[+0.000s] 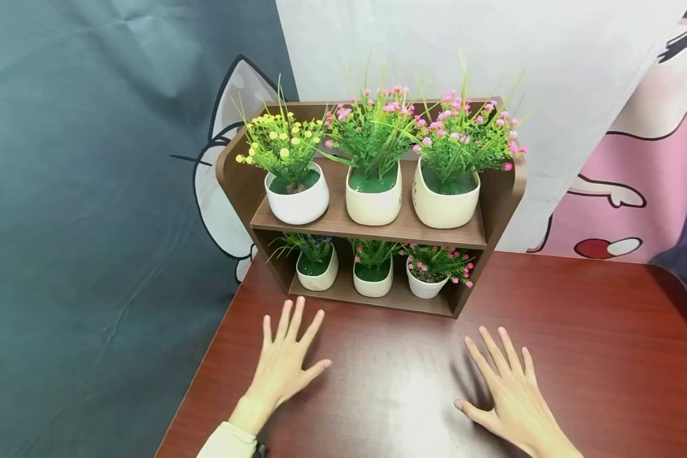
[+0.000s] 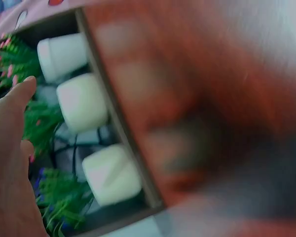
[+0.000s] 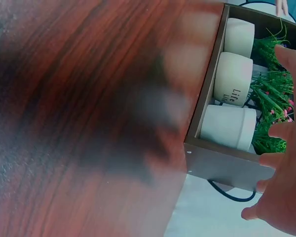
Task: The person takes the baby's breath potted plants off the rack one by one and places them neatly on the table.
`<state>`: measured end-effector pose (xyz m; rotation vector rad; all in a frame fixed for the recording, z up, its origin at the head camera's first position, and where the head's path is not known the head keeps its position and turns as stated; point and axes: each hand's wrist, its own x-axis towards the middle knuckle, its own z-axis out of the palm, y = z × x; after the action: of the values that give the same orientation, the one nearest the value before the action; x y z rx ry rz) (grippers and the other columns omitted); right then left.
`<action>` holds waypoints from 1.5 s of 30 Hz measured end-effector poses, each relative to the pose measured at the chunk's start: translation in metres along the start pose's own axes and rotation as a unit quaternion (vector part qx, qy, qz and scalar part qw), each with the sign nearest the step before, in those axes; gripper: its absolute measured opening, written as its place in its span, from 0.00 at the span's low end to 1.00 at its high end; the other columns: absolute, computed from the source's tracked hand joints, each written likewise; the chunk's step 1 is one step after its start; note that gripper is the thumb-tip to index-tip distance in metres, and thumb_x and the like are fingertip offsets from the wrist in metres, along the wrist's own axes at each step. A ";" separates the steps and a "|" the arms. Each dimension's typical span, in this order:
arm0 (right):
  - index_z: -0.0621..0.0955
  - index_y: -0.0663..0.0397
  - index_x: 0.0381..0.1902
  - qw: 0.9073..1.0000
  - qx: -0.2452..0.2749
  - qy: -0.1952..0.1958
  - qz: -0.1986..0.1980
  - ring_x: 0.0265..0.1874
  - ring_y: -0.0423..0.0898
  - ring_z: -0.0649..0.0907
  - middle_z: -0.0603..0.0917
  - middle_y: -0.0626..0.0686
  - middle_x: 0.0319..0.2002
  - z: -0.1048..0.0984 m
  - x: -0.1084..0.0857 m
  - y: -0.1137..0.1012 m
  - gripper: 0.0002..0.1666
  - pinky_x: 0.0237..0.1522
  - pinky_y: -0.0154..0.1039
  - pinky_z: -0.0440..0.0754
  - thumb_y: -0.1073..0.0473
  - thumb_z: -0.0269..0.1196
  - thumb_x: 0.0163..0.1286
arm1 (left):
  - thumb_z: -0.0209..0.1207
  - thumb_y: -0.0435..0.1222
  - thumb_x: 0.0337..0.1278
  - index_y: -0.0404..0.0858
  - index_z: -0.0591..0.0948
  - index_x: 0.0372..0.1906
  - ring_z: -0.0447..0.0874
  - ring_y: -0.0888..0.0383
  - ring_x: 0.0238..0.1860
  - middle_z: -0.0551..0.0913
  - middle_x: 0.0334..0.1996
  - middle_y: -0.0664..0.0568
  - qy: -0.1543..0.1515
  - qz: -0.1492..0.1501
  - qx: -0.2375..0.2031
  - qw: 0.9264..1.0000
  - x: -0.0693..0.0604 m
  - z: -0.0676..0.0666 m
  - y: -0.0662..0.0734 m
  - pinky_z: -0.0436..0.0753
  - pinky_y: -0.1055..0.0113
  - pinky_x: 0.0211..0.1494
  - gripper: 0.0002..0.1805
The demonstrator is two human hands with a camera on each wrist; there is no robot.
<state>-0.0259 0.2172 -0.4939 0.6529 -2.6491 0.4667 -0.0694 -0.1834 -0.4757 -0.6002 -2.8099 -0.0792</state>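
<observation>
A person's left hand, palm down with fingers spread and holding nothing, is just in front of the lower left part of a two-tier brown wooden shelf unit. The right hand, likewise spread and gripping nothing, is beyond the shelf's right front corner. Both are over a glossy reddish-brown counter; shadows beside them suggest they hover, though contact is hard to judge. A pale sleeve covers the left forearm.

The shelf stands upright on the counter and holds six potted artificial plants, three per tier: four cream pots and two white.

On top, from left: a white pot with yellow flowers, a cream pot with pink, and another cream pot with pink. Below: a cream pot with blue flowers, a cream pot with pink, lettered "Life" in the right wrist view, and a white pot with pink.

The spacing seems meant to show each plant from the front; the bushier ones probably sit on top because nothing overhead crowds their leaves.

Behind hangs a cartoon-printed backdrop; a blue-grey cloth covers the left.
</observation>
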 end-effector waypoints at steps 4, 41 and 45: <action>0.65 0.53 0.68 1.000 0.011 0.004 0.004 0.68 0.62 0.49 0.56 0.58 0.70 0.004 -0.004 -0.003 0.56 0.61 0.65 0.38 0.25 0.58 0.49 | 0.51 0.65 0.48 0.51 0.56 0.72 0.34 0.43 0.71 0.40 0.73 0.42 0.028 -0.014 -0.007 1.000 -0.001 -0.019 -0.018 0.41 0.33 0.61 0.47; 0.53 0.52 0.73 0.983 0.171 -0.046 0.037 0.69 0.52 0.51 0.54 0.54 0.71 0.013 0.029 -0.063 0.66 0.63 0.28 0.39 0.35 0.71 0.43 | 0.51 0.39 0.64 0.47 0.80 0.55 0.75 0.61 0.54 0.80 0.52 0.56 0.298 -0.180 -0.229 0.909 0.214 -0.172 -0.126 0.68 0.68 0.55 0.17; 0.54 0.51 0.73 0.976 0.214 -0.034 0.011 0.68 0.51 0.57 0.55 0.52 0.71 0.009 0.053 -0.076 0.63 0.63 0.27 0.43 0.40 0.72 0.44 | 0.53 0.38 0.63 0.45 0.81 0.54 0.80 0.53 0.42 0.81 0.50 0.54 0.323 -0.179 -0.227 0.901 0.213 -0.166 -0.122 0.71 0.63 0.49 0.16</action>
<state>-0.0342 0.1296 -0.4624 0.7729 -2.6388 1.0570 -0.2650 -0.2286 -0.2584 -0.0883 -2.1973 -0.8546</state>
